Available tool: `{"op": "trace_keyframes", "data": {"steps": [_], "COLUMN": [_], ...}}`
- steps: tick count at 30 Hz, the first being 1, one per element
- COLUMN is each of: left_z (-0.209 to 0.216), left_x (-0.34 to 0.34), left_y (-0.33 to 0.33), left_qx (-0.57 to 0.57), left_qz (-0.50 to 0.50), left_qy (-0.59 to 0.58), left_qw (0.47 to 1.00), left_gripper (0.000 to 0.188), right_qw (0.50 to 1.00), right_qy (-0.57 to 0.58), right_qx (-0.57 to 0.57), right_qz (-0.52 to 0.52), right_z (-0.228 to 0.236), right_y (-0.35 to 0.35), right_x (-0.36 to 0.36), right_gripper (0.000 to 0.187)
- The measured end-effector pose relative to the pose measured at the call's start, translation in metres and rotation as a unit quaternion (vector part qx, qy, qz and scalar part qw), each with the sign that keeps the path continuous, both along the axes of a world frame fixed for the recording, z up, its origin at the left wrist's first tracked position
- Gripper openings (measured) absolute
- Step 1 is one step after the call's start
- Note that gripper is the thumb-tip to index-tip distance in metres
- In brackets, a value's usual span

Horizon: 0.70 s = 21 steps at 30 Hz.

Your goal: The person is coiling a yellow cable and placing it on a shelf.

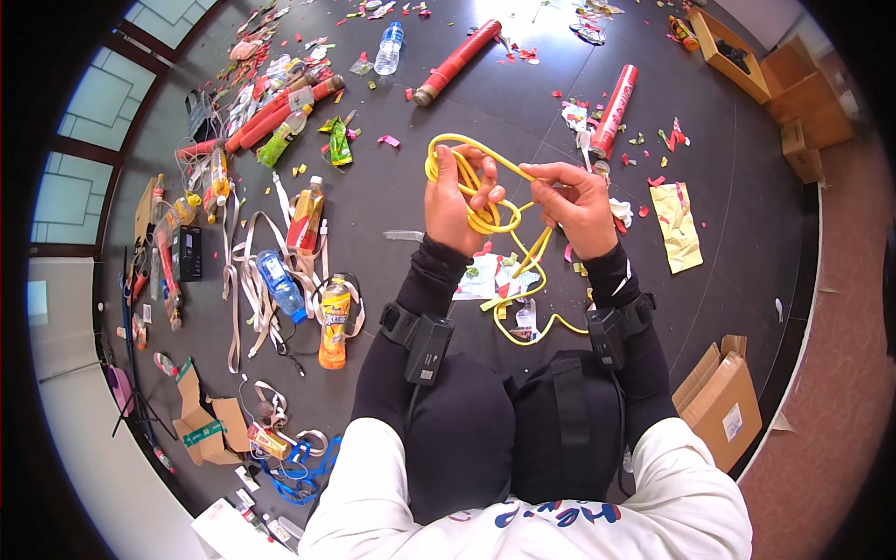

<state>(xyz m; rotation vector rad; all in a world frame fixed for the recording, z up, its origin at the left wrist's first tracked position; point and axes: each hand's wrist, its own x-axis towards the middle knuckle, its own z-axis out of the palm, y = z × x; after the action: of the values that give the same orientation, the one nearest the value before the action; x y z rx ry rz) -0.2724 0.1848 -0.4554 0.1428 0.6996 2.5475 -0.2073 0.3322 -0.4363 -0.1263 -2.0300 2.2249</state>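
Fingers of the left hand are curled around the loops of the cord; this grip should stay snug without crushing them. The cord spans both hands, its slack trailing below. Paper lies beneath the cord; slack is best kept free of it. Fingers of the right hand pinch a strand at the cord's right; tension should stay light. Crossings inside the loops cannot be judged reliably here.
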Motion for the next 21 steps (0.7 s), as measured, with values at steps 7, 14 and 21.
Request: {"op": "trace_keyframes", "data": {"steps": [7, 14, 21], "left_z": [0.003, 0.011, -0.007], "left_x": [0.004, 0.008, -0.005], "left_y": [0.006, 0.011, -0.002], "left_qx": [-0.062, -0.013, 0.145], "left_qz": [0.036, 0.030, 0.027], "left_qy": [0.007, -0.046, -0.051], "left_qw": [0.997, 0.998, 0.988], "left_gripper": [0.038, 0.037, 0.036], "right_qw": [0.999, 1.000, 0.970], "right_qy": [-0.022, -0.019, -0.092], "right_qx": [-0.005, 0.016, -0.087], "right_qz": [0.022, 0.012, 0.205], "right_z": [0.004, -0.005, -0.016], "right_y": [0.000, 0.001, -0.002], "right_x": [0.000, -0.002, -0.002], "right_gripper": [0.017, 0.012, 0.014]}}
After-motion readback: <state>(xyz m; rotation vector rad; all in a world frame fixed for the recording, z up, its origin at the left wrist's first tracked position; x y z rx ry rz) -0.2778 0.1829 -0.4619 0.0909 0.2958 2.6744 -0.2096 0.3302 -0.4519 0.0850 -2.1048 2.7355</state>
